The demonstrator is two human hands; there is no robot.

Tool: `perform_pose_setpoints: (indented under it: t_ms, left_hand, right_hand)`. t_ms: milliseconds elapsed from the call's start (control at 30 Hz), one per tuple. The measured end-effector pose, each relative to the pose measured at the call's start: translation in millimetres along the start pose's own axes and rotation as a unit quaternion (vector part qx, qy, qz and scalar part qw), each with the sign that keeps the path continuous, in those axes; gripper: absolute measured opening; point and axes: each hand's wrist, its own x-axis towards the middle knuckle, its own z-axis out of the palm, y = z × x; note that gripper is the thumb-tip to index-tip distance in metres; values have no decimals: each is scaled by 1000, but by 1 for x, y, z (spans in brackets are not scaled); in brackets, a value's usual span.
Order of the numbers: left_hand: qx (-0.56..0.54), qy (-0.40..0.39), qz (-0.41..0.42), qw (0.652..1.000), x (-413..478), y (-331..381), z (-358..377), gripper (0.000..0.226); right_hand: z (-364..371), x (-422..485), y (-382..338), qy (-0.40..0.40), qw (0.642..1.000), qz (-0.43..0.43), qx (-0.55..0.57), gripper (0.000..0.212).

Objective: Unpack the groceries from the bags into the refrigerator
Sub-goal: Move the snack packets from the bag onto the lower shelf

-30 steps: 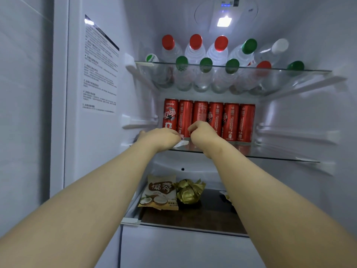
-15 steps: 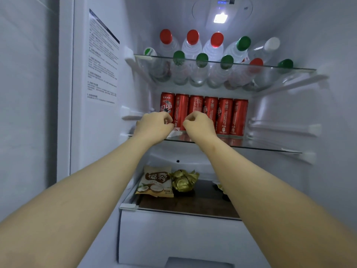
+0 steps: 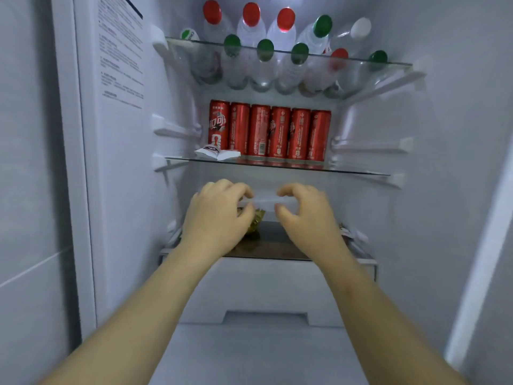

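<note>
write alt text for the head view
The left hand and right hand hover empty, fingers loosely curled, inside a refrigerator below a glass shelf holding six red cans and a white packet; bottles fill the shelf above.

Gold wrapper (image 3: 257, 221) largely hidden behind left hand (image 3: 219, 218), small item (image 3: 344, 231) at three o'clock of right hand (image 3: 305, 215) unidentifiable, wall notice (image 3: 120, 51) at ten o'clock illegible, cropped at top, forearms (image 3: 138, 315) cropped at six o'clock.

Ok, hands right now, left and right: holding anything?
Left hand: open, fingers loosely curled, holding nothing.
Right hand: open, fingers loosely curled, holding nothing.
</note>
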Motion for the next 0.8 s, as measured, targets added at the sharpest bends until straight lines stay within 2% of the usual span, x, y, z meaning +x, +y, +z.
perform_pose_setpoints:
  t_ms: [167,367,500,700,800]
  left_hand:
    - [-23,-63,17,998,-54,7,35,23]
    - [-72,-151,-22,986,-112,28,68,30]
    - [-118,-208,-19,971,-148,48,88,28]
    - [-160,-282,59,944,-186,85,109,20]
    - [-199,-305,111,925,-204,106,115,31]
  right_hand:
    - [9,-53,26,-24,999,45,-12,27]
    - [7,-123,51,-59,990,123,-42,30]
    - [-1,-170,63,-62,979,153,-115,31]
    - [-19,-244,74,-50,960,211,-179,28]
    - [-35,-277,78,-60,943,272,-183,30]
